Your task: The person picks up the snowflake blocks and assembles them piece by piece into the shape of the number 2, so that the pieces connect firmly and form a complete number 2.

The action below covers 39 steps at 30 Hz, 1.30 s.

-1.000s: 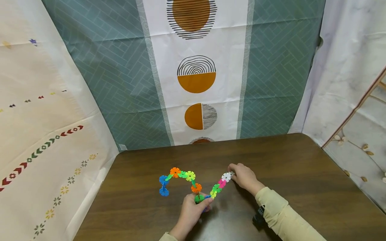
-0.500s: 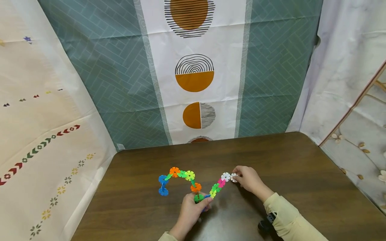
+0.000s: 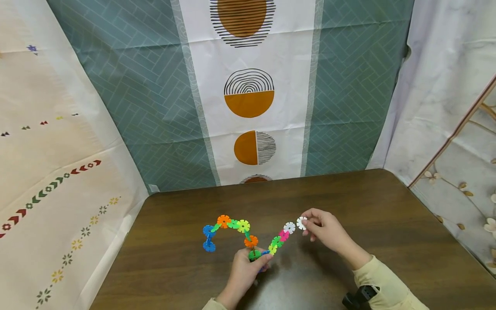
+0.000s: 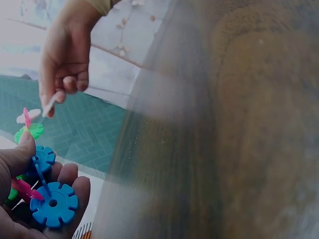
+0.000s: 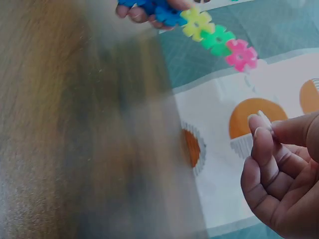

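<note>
A chain of interlocking plastic snowflake discs [image 3: 233,224] arches up on the left in the head view and slants up to the right. My left hand [image 3: 245,269] grips it near its low middle, by a green disc [image 3: 254,255]. Blue discs [image 4: 53,204] show against the palm in the left wrist view, partly hidden by the fingers. At the right end, beyond a pink disc [image 5: 241,55], sits a white disc [image 3: 289,227]. My right hand [image 3: 327,228] pinches another white snowflake disc [image 3: 302,223] between thumb and fingers, a small gap from that end.
Both hands are over a brown wooden table [image 3: 186,280]. A patterned green and white cloth [image 3: 162,129] hangs behind its far edge, with pale cloths at both sides. A black device [image 3: 360,297] is on the right wrist.
My right hand has drawn rightward from the chain's end, and the white disc it pinches now shows its face with a gap beside it. The left hand keeps its grip. The view shifted slightly.
</note>
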Motion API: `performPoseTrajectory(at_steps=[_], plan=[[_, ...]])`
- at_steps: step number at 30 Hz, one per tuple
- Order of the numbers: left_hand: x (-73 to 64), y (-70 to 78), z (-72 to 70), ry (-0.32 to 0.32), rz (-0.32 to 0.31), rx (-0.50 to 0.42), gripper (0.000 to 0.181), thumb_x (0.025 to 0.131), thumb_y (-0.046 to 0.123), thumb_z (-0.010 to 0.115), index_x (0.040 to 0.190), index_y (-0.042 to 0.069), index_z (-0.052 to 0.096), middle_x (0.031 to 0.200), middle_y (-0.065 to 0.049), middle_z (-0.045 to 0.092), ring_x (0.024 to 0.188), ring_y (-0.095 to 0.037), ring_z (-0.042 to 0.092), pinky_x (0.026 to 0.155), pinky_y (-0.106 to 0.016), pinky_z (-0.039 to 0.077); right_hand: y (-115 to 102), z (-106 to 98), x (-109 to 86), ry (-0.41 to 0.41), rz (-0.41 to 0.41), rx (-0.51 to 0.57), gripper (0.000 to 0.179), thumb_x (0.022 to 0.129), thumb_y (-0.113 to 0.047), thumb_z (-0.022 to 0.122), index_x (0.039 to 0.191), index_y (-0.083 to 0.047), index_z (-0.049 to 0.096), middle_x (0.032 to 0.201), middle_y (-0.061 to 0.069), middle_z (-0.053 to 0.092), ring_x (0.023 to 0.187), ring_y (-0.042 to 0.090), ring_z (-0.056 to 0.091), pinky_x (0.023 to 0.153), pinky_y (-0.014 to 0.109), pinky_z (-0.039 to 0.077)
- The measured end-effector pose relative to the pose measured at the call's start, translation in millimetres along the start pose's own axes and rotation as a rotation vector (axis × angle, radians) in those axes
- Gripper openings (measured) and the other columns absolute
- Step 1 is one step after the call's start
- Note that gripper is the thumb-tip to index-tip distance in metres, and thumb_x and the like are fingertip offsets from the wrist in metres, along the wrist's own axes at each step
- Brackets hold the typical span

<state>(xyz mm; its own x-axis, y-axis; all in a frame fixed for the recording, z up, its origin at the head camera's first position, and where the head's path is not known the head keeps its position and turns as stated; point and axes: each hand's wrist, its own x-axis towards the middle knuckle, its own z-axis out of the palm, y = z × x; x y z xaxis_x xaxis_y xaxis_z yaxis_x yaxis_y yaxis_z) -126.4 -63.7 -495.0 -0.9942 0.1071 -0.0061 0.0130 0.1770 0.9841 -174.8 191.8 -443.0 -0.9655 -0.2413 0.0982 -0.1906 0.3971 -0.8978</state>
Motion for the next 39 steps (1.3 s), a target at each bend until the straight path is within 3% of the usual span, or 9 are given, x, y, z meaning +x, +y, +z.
performPoseTrajectory(at_steps=[5, 11, 16, 23, 31, 39], plan=[[-0.7, -0.1, -0.4, -0.007, 0.019, 0.002, 0.019, 0.083, 0.019, 0.079, 0.083, 0.001, 0.072, 0.068, -0.010, 0.069, 0.059, -0.011, 0.062, 0.053, -0.025, 0.053, -9, -3, -3.4, -0.001, -0.044, 0.005, 0.019, 0.096, -0.012, 0.063, 0.109, 0.001, 0.065, 0.072, 0.007, 0.064, 0.057, 0.017, 0.056, 0.054, 0.028, 0.051], [-2.5, 2.3, -0.1, -0.013, 0.024, -0.009, 0.019, 0.082, 0.018, 0.079, 0.084, 0.001, 0.072, 0.071, -0.016, 0.069, 0.060, -0.013, 0.063, 0.055, -0.023, 0.053, -17, -4, -6.8, 0.017, -0.052, -0.008, 0.023, 0.096, -0.012, 0.062, 0.117, -0.002, 0.063, 0.072, 0.008, 0.059, 0.059, 0.016, 0.055, 0.056, 0.030, 0.052], [-3.9, 2.5, -0.2, -0.013, 0.042, 0.002, 0.018, 0.082, 0.018, 0.079, 0.085, 0.002, 0.072, 0.070, -0.012, 0.070, 0.060, -0.011, 0.063, 0.056, -0.023, 0.052, -21, -4, -7.8, 0.027, -0.053, -0.024, 0.017, 0.095, -0.014, 0.064, 0.108, -0.004, 0.063, 0.071, 0.006, 0.058, 0.060, 0.017, 0.055, 0.056, 0.032, 0.052], [-4.7, -1.7, -0.5, -0.030, 0.039, 0.076, 0.021, 0.082, 0.026, 0.080, 0.082, 0.007, 0.072, 0.063, 0.000, 0.066, 0.050, -0.009, 0.054, 0.038, -0.020, 0.041, -21, -4, -7.3, -0.005, -0.084, -0.075, 0.011, 0.094, -0.012, 0.065, 0.102, -0.004, 0.069, 0.068, 0.001, 0.059, 0.060, 0.013, 0.056, 0.055, 0.030, 0.052], [-3.5, -2.5, 0.3, -0.030, 0.038, 0.106, 0.020, 0.080, 0.027, 0.081, 0.080, 0.009, 0.072, 0.062, 0.004, 0.064, 0.045, -0.010, 0.051, 0.034, -0.022, 0.041, -23, -2, -7.7, -0.022, -0.077, -0.126, 0.009, 0.094, -0.008, 0.064, 0.098, -0.003, 0.070, 0.065, -0.001, 0.057, 0.057, 0.011, 0.051, 0.049, 0.024, 0.044], [-3.0, -1.9, 3.7, 0.000, 0.029, 0.098, 0.020, 0.079, 0.024, 0.082, 0.080, 0.007, 0.073, 0.061, 0.002, 0.063, 0.042, -0.006, 0.046, 0.034, -0.021, 0.039, -24, 7, -10.0, 0.055, -0.106, -0.247, 0.009, 0.093, -0.006, 0.064, 0.095, -0.008, 0.072, 0.060, -0.007, 0.053, 0.051, 0.007, 0.044, 0.045, 0.023, 0.037]])
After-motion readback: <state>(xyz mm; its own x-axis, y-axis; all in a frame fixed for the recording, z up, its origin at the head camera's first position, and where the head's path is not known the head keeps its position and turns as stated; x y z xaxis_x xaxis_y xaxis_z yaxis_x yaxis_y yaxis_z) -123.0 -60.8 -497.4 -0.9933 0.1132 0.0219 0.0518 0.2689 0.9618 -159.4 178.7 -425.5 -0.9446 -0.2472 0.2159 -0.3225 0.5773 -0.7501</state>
